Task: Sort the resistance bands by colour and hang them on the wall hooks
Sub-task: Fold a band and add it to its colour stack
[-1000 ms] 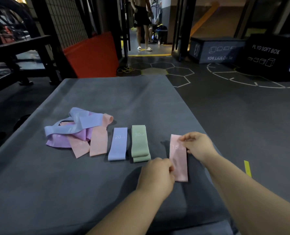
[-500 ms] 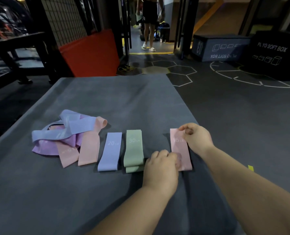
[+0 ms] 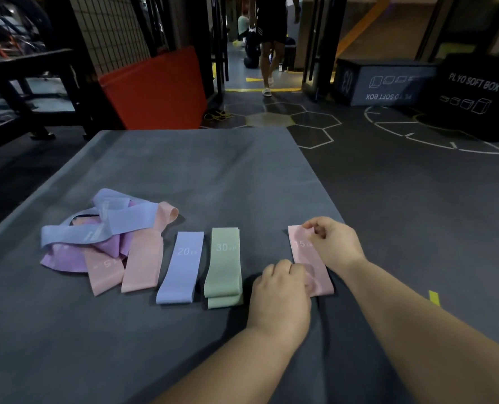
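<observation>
Near the right edge of the grey mat, my left hand and right hand pinch the pink fabric band, open mat beyond, dark gym floor alongside.

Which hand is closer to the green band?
Left. The left hand sits just right of the green band at its near end, pinching the pink band. The right hand is farther right, pinching the pink band's far end.
</observation>
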The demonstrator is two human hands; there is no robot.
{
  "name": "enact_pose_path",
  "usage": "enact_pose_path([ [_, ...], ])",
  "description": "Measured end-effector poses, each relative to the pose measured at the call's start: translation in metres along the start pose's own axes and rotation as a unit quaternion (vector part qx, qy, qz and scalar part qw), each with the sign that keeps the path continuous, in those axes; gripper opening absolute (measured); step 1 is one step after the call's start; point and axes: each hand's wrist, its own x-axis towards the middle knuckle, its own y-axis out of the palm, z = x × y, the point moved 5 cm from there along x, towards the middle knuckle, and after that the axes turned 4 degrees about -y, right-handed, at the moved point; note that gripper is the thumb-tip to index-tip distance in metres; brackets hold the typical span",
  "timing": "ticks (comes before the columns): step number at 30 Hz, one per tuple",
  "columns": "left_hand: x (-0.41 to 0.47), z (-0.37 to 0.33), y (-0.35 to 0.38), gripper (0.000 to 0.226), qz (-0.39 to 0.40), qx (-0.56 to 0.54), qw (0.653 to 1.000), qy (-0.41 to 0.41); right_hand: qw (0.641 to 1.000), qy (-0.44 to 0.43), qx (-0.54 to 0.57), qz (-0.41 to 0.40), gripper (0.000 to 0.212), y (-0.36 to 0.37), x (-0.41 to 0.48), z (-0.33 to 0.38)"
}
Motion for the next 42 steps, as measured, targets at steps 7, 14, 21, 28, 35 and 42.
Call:
enact_pose_path([
  [7,-0.001,0.002,0.000,0.018,-0.024,-0.013,1.000,-0.007,0.996,-0.061,-0.062,0.008,0.029,0.002,0.002,0.001],
  [14,0.000,0.005,0.009,0.027,-0.037,0.016,0.999,0.003,0.975,-0.091,-0.185,0.085,0.044,0.008,-0.004,0.002],
  [21,0.000,0.007,0.013,0.034,-0.021,0.028,0.999,-0.013,0.965,-0.099,-0.223,0.098,0.052,0.011,-0.008,0.000],
  [28,0.003,0.002,0.015,0.038,0.024,0.038,0.999,-0.007,0.962,-0.099,-0.236,0.097,0.051,0.010,-0.009,0.002],
  [35,0.007,-0.002,-0.007,0.029,0.134,0.033,0.990,-0.019,0.977,-0.089,-0.154,0.115,0.054,0.005,-0.005,0.004],
  [42,-0.010,0.023,-0.059,0.022,0.127,0.004,0.991,-0.049,0.988,-0.079,-0.107,0.078,0.046,-0.007,-0.020,0.023],
])
